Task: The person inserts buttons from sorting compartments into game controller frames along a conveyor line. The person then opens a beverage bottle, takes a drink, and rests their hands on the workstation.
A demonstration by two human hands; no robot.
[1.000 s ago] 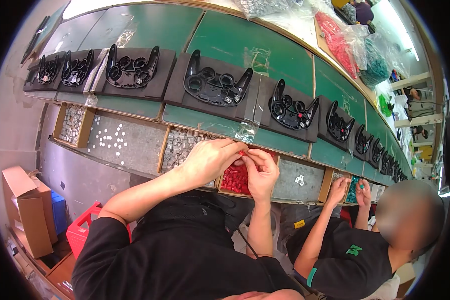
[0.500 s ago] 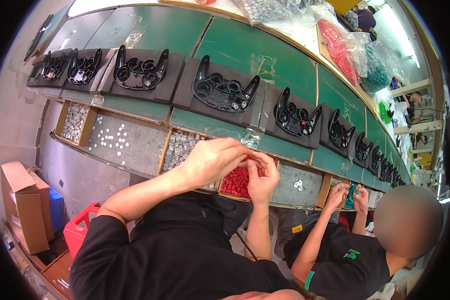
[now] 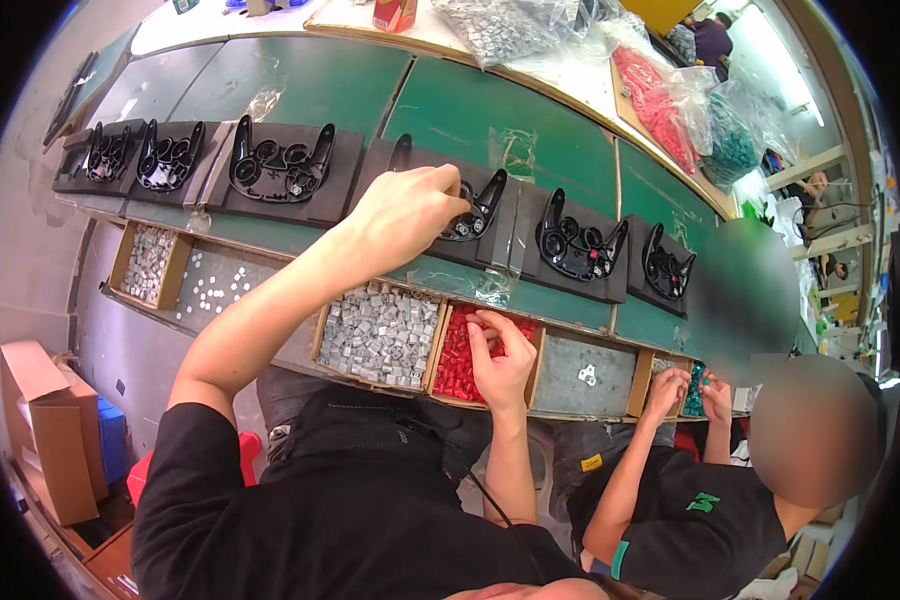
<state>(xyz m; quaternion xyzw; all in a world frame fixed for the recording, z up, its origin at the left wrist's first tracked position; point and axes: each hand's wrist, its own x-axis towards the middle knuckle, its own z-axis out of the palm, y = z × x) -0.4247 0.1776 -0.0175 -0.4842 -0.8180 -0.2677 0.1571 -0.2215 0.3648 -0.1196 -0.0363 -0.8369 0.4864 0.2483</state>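
Observation:
My left hand (image 3: 410, 215) reaches over a black controller shell (image 3: 482, 208) on a dark foam pad. Its fingers are bent and closed at the shell, covering much of it; whatever they hold is hidden. My right hand (image 3: 505, 362) is over the bin of small red buttons (image 3: 456, 358). Thumb and fingertips come together in a pinch there, and anything between them is too small to make out. Left of the red bin lies a bin of small grey parts (image 3: 380, 335), under my left forearm.
More controller shells (image 3: 280, 170) stand in a row on the green bench (image 3: 460, 95). To the right, a tray (image 3: 560, 385) holds a white piece (image 3: 587, 375). A co-worker's hands (image 3: 670, 390) are near a bin of teal parts (image 3: 694, 390). Bags of parts (image 3: 655, 100) lie behind.
My hands were together above the red bin. My left hand has moved up and forward to the controller shell; my right hand has dropped slightly and stays at the red bin.

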